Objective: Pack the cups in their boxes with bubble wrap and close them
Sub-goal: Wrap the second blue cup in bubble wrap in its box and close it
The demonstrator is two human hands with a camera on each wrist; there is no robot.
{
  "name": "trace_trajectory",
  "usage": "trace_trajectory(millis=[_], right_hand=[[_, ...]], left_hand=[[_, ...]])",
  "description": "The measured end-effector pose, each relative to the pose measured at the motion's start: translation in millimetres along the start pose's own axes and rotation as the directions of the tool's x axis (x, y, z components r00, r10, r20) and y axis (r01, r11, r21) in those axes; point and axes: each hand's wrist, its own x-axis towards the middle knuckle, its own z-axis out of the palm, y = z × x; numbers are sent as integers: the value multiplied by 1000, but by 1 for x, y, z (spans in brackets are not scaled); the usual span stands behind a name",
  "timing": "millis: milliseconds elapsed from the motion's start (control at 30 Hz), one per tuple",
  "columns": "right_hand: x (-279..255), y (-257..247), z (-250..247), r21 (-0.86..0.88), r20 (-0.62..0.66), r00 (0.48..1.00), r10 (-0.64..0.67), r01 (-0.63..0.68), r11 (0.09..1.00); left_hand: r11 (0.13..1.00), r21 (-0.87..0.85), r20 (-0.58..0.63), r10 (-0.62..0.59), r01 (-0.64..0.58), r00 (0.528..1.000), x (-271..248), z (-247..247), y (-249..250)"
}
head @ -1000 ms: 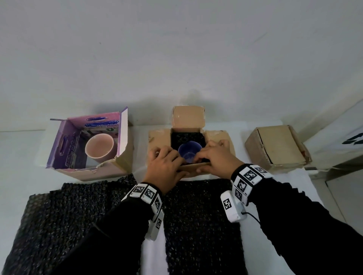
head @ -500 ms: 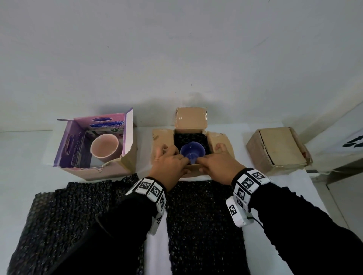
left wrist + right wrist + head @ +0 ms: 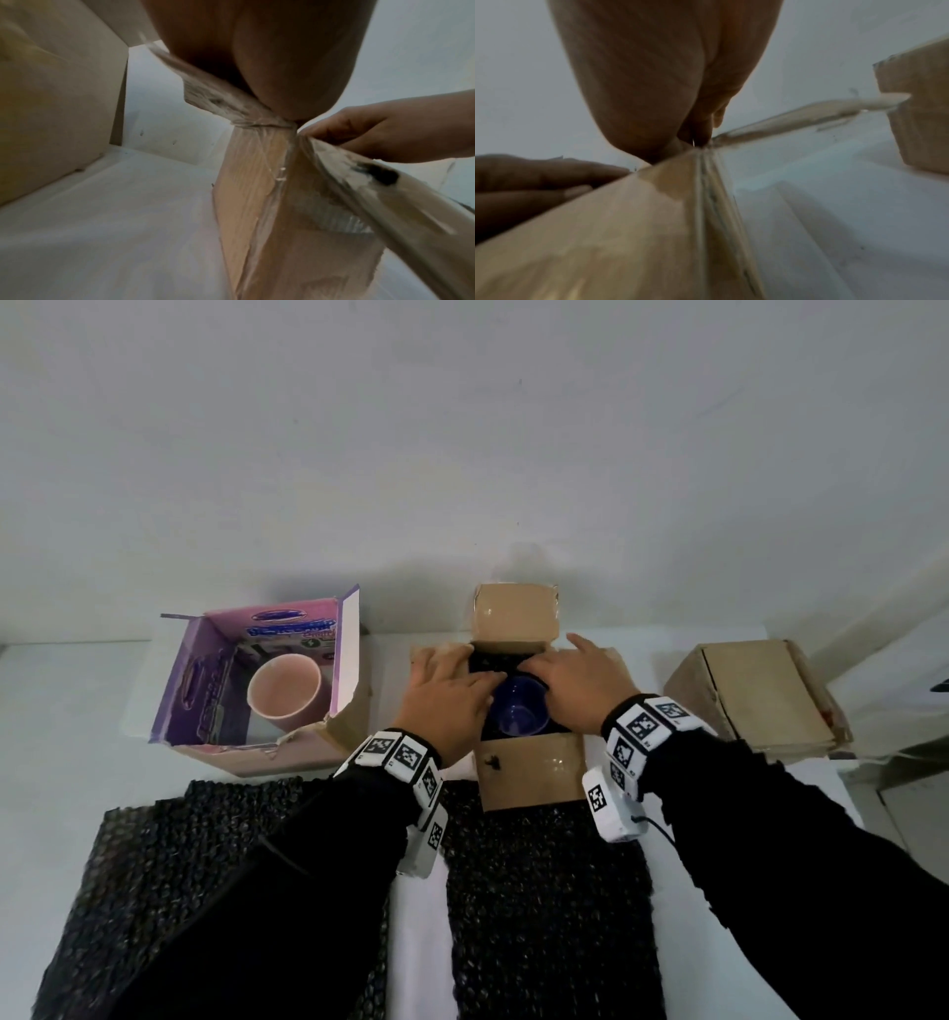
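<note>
A blue cup (image 3: 518, 716) stands in the open brown box (image 3: 531, 773) at the middle, on black bubble wrap (image 3: 493, 662) lining the inside. My left hand (image 3: 447, 695) lies over the box's left flap, fingers stretched toward the cup's rim. My right hand (image 3: 575, 690) lies over the right flap, fingers reaching across the opening just behind the cup. The far flap stands up and the near flap hangs out toward me. In the left wrist view my palm (image 3: 270, 50) rests on a flap edge. A pink cup (image 3: 285, 693) sits in the open purple box (image 3: 205, 680).
A closed brown box (image 3: 755, 695) sits at the right on the white table (image 3: 77, 711). Two black bubble wrap sheets lie in front, one on the left (image 3: 169, 865) and one in the middle (image 3: 544, 891). A white wall rises right behind the boxes.
Both hands have moved from the box's near edge further back onto the side flaps. The near flap, covered before, now hangs out toward me.
</note>
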Motion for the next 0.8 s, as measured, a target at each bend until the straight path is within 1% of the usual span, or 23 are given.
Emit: trace_trajectory(millis=[67,133,233,300,400,467,533,567,633,667,700,800], right_hand=[[0,-4,1,-86,4,999,-49,49,995],[2,-6,3,-120,13,997,-72,73,990],[8,-5,7,-144,38,998,-43,48,988],[10,-6,9,-181,40,998,-45,51,982],[12,-6,11,-180,36,997,-67,72,981],[13,-3,11,-115,38,994,-100,104,988],[10,1,8,-14,1,993,-116,116,993],[8,4,6,4,-50,991,-123,123,992],[1,10,6,-32,-163,978,-133,129,991],[-2,12,7,-42,-192,972,-134,128,991],[-5,14,8,-40,-201,970,-135,130,991],[-10,15,9,-35,-164,978,-130,126,991]], left_hand=[[1000,8,58,-17,17,998,8,-2,2],[998,48,110,-44,39,993,17,-3,3],[987,150,174,-84,58,981,29,-4,4],[978,201,195,-103,63,975,33,-3,6],[984,150,212,-129,99,969,33,-3,4],[987,122,196,-130,107,972,31,-7,1],[990,105,171,-116,99,978,28,-10,-2],[991,89,182,-112,97,977,26,-12,-4],[993,73,242,-111,96,964,24,-14,-8],[992,78,266,-112,94,957,24,-15,-9],[992,86,282,-116,95,952,24,-16,-9],[989,92,320,-140,117,937,31,-17,-6]])
